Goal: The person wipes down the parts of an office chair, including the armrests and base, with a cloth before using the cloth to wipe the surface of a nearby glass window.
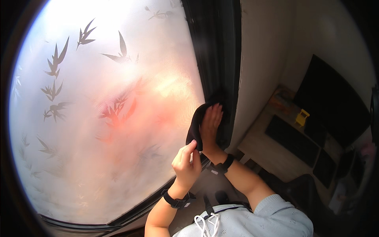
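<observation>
A black cloth (196, 126) lies against the dark window frame (220, 59), at the right edge of a frosted pane (124, 166) with a bamboo-leaf pattern. My left hand (186, 163) pinches the cloth's lower corner between thumb and fingers, in front of the glass. Just to the right, my right hand (210, 127) rests flat on the cloth with its fingers straight and pointing up, pressing it towards the frame. The part of the cloth under that palm is hidden. Each wrist wears a black strap.
Below the pane runs a dark sill rail (142, 207). A pale wall (260, 53) adjoins the frame. Farther right, a desk (254, 142) carries a monitor (334, 100), a black keyboard (291, 140) and a small yellow stand (302, 117). A dark chair (305, 192) stands by the desk.
</observation>
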{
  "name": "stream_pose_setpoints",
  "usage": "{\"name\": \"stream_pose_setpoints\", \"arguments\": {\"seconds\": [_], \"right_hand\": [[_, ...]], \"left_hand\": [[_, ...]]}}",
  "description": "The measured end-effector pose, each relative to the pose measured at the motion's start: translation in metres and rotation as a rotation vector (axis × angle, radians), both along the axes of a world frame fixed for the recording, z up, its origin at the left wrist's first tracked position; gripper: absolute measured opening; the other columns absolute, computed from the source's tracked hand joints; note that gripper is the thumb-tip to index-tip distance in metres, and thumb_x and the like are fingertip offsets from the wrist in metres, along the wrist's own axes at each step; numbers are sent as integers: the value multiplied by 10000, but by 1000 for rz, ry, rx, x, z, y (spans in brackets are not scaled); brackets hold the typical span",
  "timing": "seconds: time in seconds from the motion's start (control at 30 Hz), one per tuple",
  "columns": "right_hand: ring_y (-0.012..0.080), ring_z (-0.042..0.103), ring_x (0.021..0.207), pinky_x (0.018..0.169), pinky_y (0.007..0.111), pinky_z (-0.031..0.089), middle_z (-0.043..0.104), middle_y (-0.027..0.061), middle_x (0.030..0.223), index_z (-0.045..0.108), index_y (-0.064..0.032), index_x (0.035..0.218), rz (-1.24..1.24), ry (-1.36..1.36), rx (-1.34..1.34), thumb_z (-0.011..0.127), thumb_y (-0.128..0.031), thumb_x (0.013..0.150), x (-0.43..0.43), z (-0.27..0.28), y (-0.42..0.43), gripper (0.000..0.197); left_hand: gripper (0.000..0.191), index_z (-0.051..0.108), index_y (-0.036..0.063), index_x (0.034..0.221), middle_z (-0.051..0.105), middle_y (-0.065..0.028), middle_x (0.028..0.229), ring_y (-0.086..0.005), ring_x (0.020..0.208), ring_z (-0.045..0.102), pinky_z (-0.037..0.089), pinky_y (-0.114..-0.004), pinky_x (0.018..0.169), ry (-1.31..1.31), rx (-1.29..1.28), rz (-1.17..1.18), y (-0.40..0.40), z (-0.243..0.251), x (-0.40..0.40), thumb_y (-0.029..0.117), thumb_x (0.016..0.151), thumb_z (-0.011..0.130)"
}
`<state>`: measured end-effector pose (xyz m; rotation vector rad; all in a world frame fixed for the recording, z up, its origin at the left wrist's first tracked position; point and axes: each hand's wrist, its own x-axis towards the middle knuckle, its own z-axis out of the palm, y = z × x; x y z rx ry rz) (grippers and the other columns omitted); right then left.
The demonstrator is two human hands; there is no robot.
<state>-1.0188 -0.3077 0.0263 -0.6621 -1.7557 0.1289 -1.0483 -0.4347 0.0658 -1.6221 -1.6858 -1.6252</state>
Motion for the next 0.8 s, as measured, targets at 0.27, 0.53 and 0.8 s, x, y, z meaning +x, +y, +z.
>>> {"name": "stream_pose_setpoints", "arguments": {"seconds": [0.27, 0.53, 0.8], "right_hand": [[491, 60, 1351, 1069, 599, 53, 69, 337, 1452, 134, 112, 1389, 75, -185, -462, 501, -225, 862, 28, -145, -44, 725], [454, 132, 1361, 1061, 606, 27, 210, 287, 1448, 295, 60, 1377, 278, 92, 107, 617, -361, 832, 3, 36, -29, 760], [474, 142, 1352, 1023, 629, 111, 204, 226, 1478, 282, -75, 1427, 179, 187, 291, 626, -463, 804, -13, 190, -20, 811]], "left_hand": [[181, 604, 3, 953, 620, -163, 821, -290, 680, 622, 506, -331, 616, -83, -308, 27, -28, -107, -9, -51, 781, 582], [114, 512, -29, 1013, 597, -106, 938, -132, 803, 610, 497, -230, 712, -298, 168, 108, -43, 19, -11, -23, 900, 515], [628, 395, 45, 1198, 353, -208, 1267, -435, 1281, 302, 273, -501, 1051, 337, 389, 1, -16, 125, 37, 254, 729, 757]]}}
